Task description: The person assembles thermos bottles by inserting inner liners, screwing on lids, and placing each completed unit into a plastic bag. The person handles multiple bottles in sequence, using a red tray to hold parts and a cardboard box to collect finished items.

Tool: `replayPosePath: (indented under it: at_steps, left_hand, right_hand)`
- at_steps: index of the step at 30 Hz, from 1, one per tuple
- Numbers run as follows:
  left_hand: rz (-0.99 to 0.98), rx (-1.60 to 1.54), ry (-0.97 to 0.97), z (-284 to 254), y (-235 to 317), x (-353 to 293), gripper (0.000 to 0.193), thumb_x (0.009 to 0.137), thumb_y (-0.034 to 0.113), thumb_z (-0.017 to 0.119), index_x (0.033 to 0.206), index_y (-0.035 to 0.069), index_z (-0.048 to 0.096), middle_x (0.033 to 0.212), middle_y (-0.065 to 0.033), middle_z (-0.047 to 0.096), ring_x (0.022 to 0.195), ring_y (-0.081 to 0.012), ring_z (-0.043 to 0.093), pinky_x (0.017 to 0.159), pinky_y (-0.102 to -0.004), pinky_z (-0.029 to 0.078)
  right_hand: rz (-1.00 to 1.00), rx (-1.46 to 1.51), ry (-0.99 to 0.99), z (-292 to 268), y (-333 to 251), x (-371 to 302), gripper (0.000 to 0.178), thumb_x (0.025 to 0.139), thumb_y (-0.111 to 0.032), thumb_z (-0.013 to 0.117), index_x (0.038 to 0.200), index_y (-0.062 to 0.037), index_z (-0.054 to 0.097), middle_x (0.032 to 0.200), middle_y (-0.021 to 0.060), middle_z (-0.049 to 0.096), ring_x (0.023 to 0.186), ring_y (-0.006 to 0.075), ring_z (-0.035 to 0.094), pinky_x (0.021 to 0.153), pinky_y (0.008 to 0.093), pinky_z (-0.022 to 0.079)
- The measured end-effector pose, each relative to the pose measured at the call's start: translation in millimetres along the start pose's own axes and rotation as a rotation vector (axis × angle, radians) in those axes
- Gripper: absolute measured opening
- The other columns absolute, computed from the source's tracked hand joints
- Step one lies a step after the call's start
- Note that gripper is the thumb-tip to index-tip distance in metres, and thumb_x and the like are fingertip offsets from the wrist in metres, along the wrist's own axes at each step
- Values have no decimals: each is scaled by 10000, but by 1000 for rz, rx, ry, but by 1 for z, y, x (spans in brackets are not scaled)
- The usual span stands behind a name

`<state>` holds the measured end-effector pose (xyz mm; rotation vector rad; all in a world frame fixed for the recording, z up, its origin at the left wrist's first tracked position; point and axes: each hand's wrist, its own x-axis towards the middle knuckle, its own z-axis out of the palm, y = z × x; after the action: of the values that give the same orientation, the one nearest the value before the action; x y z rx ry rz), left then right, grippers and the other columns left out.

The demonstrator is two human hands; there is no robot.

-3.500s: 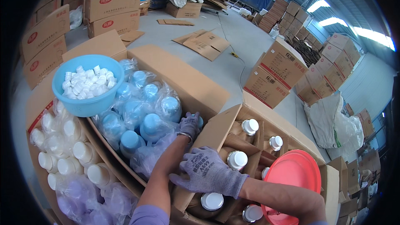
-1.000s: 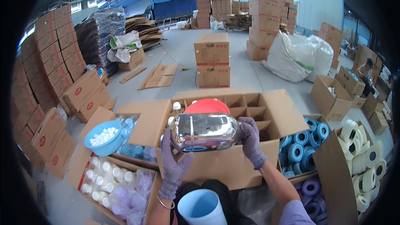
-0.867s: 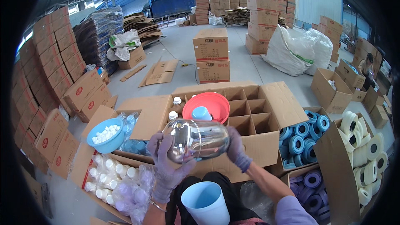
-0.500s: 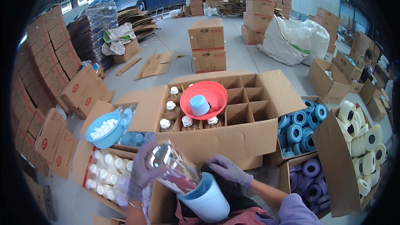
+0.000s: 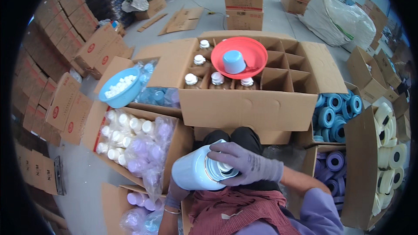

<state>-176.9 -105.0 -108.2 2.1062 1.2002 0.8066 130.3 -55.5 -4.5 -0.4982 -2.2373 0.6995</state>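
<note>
Bracing a glossy light-blue plastic cylinder (image 5: 190, 170) over the dark-red cloth apron (image 5: 239, 211), the purple-grey-gloved left hand (image 5: 175, 194) (fingers hidden; I cannot tell their grip) probably steadies it against the similarly gloved right hand (image 5: 249, 164), whose fingers curl over its silver-ringed end.

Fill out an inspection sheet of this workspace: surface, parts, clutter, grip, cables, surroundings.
Surface: gray floor bearing a divided carton, white-capped bottles in its left part.
Job's things: light-blue cylinder, tilted, neck end toward the right.
Clutter: red dish on the divided carton, holding a blue cup; blue basin of white caps.
Grip: left hand at the cylinder's underside, fingers hidden; right hand over its neck end.
Cables: thin cord with a yellow piece on the floor beyond the divided carton.
Surroundings: stacked cartons, flattened cardboard, white sack.
</note>
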Motion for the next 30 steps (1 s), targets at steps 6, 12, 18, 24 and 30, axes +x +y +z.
replayPosePath:
  at_steps: [6,12,18,24,30]
  left_hand:
    - [605,163,261,-43,152,106,553,794,206,796,1287,39,609,1286,-168,614,1200,-331,572,1062,-427,423]
    - [183,-57,444,7,119,93,752,713,291,853,1354,65,532,1340,-164,560,1230,-342,537,1085,-442,395]
    - [124,-141,405,14,95,91,674,734,287,833,1304,59,556,1283,-161,583,1180,-340,560,1052,-440,414]
    - [137,-104,304,5,80,99,597,755,283,814,1254,54,580,1225,-157,606,1130,-338,583,1018,-439,434]
    - [153,-73,240,12,89,120,522,775,279,794,1204,49,604,1167,-154,629,1081,-335,606,985,-437,454]
  right_hand:
    - [22,255,111,-24,-9,47,839,682,-275,894,1373,-35,484,1269,144,581,1137,316,586,972,398,477]
    - [76,-9,373,-34,-40,76,748,686,-265,874,1316,-30,547,1182,142,617,1079,311,611,923,388,503]
    - [77,-50,466,-41,-38,77,699,660,-247,864,1255,-7,588,1153,160,631,1030,312,631,904,394,512]
    - [-14,57,500,-35,-28,38,677,595,-241,863,1184,-7,625,1160,178,641,1053,316,641,914,387,509]
    - [130,13,654,-49,-23,12,690,622,-230,835,1232,-9,599,1159,158,639,1041,304,629,914,391,497]
